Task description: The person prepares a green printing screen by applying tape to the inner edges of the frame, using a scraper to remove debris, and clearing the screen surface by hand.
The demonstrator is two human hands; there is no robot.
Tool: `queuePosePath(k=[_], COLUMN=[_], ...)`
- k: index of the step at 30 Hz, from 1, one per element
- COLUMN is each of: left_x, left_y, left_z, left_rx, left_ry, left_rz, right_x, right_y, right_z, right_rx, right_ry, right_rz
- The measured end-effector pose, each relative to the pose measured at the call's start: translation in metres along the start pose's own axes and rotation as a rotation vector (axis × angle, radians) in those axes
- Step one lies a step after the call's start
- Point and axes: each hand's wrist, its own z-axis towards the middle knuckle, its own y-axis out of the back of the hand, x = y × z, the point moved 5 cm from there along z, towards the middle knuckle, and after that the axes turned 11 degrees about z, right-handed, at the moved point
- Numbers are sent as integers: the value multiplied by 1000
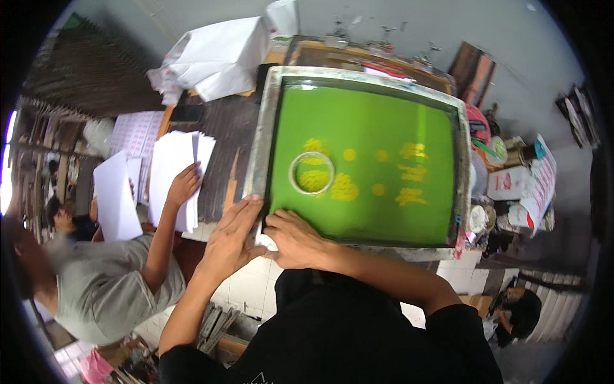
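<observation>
A screen-printing frame [462, 153] with green mesh [364, 121] lies in front of me, yellow stencil shapes showing in its lower half. On the mesh rests a pale ring [294, 173], which looks like a roll of tape. My left hand [235, 227] lies along the frame's near left corner, fingers stretched out. Close beside it, my right hand [294, 238] presses at the inner side of that corner with its fingers curled. A small white patch shows between the two hands; I cannot tell what it is, nor whether the right fingers hold anything.
At my left a person in a grey shirt [118, 275] handles white paper sheets [169, 163]. A white bag [220, 54] sits at the far left of the table. Containers [508, 182] crowd the right side. Other people are at the far left and far right.
</observation>
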Motion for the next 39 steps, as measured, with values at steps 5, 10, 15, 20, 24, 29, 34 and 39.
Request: queuePosePath(k=[5,10,15,20,24,29,34,39], left_x=[-36,-109,-204,-263,-310,-339,-336,-316], left_y=[12,-47,-84,-120,-148,-163,-162,-113], left_z=[17,41,93,116,139,152,148,134], left_rx=[-49,-39,244,318,288,245,94,-103], left_ry=[-70,-189,-282,-440,-516,-585,-689,-684], left_rz=[133,-276,-278,-223,-287,-334,-355,-665], right_x=[-5,-36,-40,-48,-47,-51,-54,-58], right_y=[57,147,161,133,134,135,136,127], right_z=[-79,-251,-380,-371,-367,-370,-369,-380], right_rx=[-240,-732,-908,-865,-866,-836,-802,-827], right_ry=[-88,-457,-1131,-1024,-1002,-1026,-1011,-947], right_rz=[69,-328,-38,-169,-219,-233,-220,-199])
